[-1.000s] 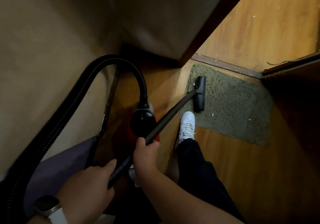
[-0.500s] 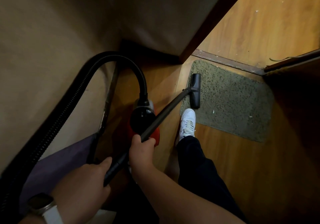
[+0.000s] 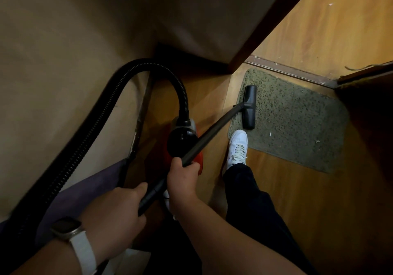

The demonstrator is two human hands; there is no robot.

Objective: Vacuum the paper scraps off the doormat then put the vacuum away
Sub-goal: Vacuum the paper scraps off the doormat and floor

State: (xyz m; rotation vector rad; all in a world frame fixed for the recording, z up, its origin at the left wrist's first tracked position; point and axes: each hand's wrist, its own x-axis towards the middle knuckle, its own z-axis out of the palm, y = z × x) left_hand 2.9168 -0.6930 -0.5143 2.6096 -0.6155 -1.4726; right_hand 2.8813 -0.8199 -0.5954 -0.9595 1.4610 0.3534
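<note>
A grey-green doormat (image 3: 297,121) lies on the wooden floor before a doorway. Two small white paper scraps (image 3: 270,134) (image 3: 317,141) sit near its front edge. The black floor nozzle (image 3: 249,107) of the vacuum rests on the mat's left part. Its dark wand (image 3: 212,134) runs back to my hands. My right hand (image 3: 182,177) grips the wand higher up; my left hand (image 3: 119,215), with a watch on the wrist, holds the wand's lower end. The red and black vacuum body (image 3: 182,145) stands on the floor under the wand, its ribbed hose (image 3: 89,138) arching left.
My white shoe (image 3: 237,149) stands on the mat's left front corner. A beige wall (image 3: 63,62) closes the left side and a dark door frame (image 3: 265,25) rises above the mat. A metal threshold strip (image 3: 293,71) borders the mat's far edge. Purple fabric (image 3: 85,194) lies lower left.
The nozzle has slid slightly leftward along the mat's left part, and my hands drew the wand back with it. The scraps have stayed in place.
</note>
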